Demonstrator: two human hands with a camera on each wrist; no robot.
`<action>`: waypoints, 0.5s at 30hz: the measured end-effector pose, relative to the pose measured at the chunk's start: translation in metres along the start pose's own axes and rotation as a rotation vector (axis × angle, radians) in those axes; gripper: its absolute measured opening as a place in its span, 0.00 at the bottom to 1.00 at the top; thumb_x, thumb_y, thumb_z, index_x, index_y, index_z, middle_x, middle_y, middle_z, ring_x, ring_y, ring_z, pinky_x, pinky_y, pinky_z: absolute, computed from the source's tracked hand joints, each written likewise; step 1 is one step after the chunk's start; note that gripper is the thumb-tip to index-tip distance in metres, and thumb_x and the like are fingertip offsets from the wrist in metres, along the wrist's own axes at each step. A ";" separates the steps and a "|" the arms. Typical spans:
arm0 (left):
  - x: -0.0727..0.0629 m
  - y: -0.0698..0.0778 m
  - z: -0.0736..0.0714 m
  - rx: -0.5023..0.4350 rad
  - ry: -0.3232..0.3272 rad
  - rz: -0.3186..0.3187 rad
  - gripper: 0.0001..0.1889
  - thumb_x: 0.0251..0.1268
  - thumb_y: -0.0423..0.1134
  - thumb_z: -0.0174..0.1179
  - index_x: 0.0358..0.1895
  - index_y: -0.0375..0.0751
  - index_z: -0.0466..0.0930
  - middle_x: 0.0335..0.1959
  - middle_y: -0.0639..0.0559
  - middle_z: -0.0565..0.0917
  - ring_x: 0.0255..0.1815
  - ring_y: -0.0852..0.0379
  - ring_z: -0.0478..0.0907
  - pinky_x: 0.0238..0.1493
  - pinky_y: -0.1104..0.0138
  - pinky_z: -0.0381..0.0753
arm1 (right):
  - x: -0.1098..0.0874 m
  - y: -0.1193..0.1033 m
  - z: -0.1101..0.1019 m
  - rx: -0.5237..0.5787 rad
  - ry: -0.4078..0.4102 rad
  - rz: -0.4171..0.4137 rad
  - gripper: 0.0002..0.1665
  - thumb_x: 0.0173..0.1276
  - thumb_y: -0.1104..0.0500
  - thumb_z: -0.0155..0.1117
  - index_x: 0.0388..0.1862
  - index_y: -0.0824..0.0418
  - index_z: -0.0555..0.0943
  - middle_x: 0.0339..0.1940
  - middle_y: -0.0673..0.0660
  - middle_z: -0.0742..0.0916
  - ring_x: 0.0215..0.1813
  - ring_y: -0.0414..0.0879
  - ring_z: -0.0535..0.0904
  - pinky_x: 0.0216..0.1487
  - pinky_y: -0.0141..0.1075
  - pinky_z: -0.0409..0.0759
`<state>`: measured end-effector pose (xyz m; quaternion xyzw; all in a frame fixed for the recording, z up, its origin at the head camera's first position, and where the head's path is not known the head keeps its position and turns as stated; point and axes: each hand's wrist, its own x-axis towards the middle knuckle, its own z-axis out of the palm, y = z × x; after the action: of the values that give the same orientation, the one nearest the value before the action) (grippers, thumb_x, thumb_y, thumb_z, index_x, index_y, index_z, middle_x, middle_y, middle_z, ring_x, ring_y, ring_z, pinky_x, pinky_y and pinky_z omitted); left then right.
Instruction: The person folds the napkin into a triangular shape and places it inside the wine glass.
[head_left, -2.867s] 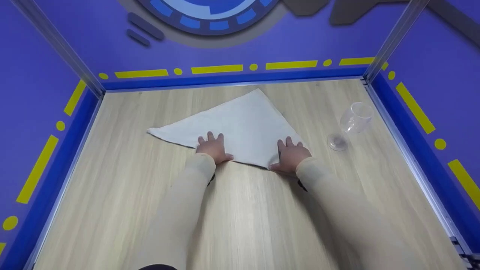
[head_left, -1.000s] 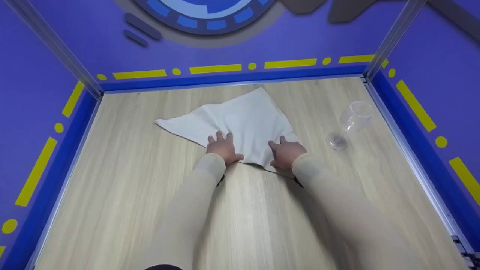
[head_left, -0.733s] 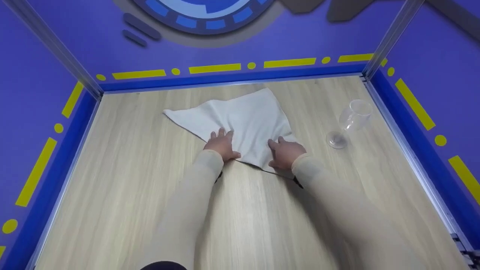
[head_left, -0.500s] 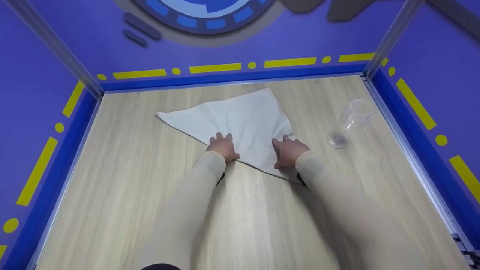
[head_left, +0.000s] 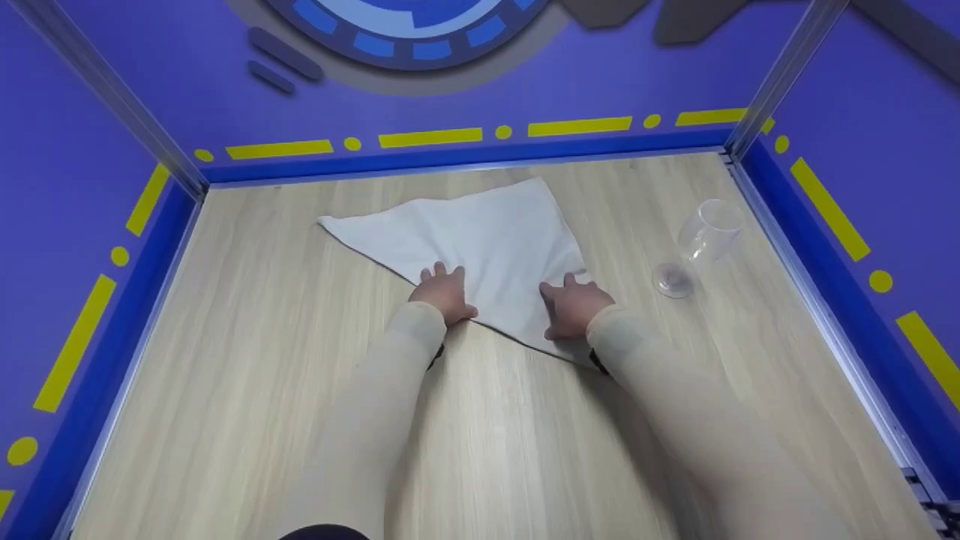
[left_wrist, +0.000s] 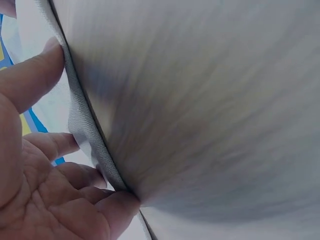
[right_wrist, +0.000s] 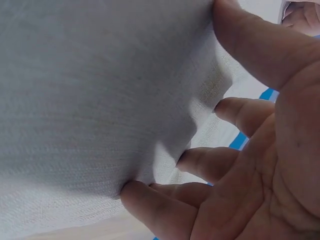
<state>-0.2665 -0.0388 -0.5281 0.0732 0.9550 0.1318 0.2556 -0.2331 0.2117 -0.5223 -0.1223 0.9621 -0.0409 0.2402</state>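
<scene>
A white cloth napkin (head_left: 502,232) lies on the table in a roughly triangular shape, one long edge toward me and faint creases between the hands. My left hand (head_left: 441,294) rests on that near edge, fingers spread over the fabric. In the left wrist view its thumb and fingertips touch the napkin's hem (left_wrist: 85,120). Farther right, my right hand (head_left: 576,307) presses the cloth close to its right corner, which the hand and sleeve partly hide. The right wrist view shows the fingertips (right_wrist: 135,195) set apart against the fabric, bent slightly, with nothing gripped.
A clear stemmed glass (head_left: 705,236) stands to the right of the napkin, near the table's right side. Blue-purple panels (head_left: 420,112) with yellow marks enclose the wooden table (head_left: 247,337) at the back and both sides, along metal rails.
The napkin has turned clockwise: its left corner has shifted up and right, its near right part toward me. Creases formed between the hands, then partly smoothed. The left hand has moved slightly right.
</scene>
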 end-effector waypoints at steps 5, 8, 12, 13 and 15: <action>0.000 -0.001 -0.002 0.005 0.002 0.030 0.47 0.74 0.54 0.65 0.87 0.45 0.49 0.87 0.30 0.44 0.87 0.29 0.41 0.83 0.44 0.60 | -0.003 -0.002 -0.001 -0.002 0.005 0.004 0.54 0.65 0.42 0.76 0.85 0.53 0.62 0.75 0.78 0.70 0.62 0.79 0.79 0.55 0.63 0.84; 0.000 -0.002 -0.004 0.011 0.004 0.048 0.47 0.74 0.53 0.66 0.86 0.45 0.51 0.87 0.31 0.45 0.87 0.30 0.42 0.81 0.45 0.63 | -0.004 -0.005 0.000 -0.004 0.013 0.005 0.54 0.65 0.42 0.76 0.85 0.54 0.63 0.75 0.78 0.70 0.61 0.79 0.79 0.55 0.63 0.84; 0.002 -0.003 -0.007 0.007 -0.006 0.055 0.46 0.74 0.52 0.67 0.87 0.47 0.51 0.88 0.33 0.45 0.88 0.32 0.41 0.82 0.45 0.62 | -0.005 -0.007 0.002 -0.005 0.023 -0.009 0.54 0.66 0.41 0.76 0.84 0.54 0.63 0.76 0.79 0.69 0.61 0.79 0.78 0.54 0.62 0.84; 0.002 -0.002 -0.007 0.016 -0.002 0.051 0.45 0.74 0.51 0.67 0.86 0.48 0.52 0.88 0.34 0.45 0.88 0.33 0.42 0.82 0.45 0.63 | -0.005 -0.007 0.002 -0.003 0.026 -0.017 0.54 0.66 0.41 0.76 0.84 0.54 0.63 0.76 0.79 0.68 0.61 0.79 0.78 0.54 0.62 0.84; 0.000 0.001 -0.007 0.040 0.015 0.038 0.44 0.74 0.49 0.67 0.86 0.47 0.54 0.87 0.34 0.48 0.87 0.32 0.46 0.81 0.45 0.65 | -0.005 -0.007 0.003 0.003 0.026 -0.028 0.54 0.65 0.41 0.76 0.84 0.55 0.63 0.77 0.78 0.68 0.62 0.78 0.78 0.55 0.62 0.83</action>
<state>-0.2703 -0.0396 -0.5220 0.0955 0.9577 0.1179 0.2445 -0.2263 0.2063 -0.5216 -0.1348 0.9633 -0.0474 0.2272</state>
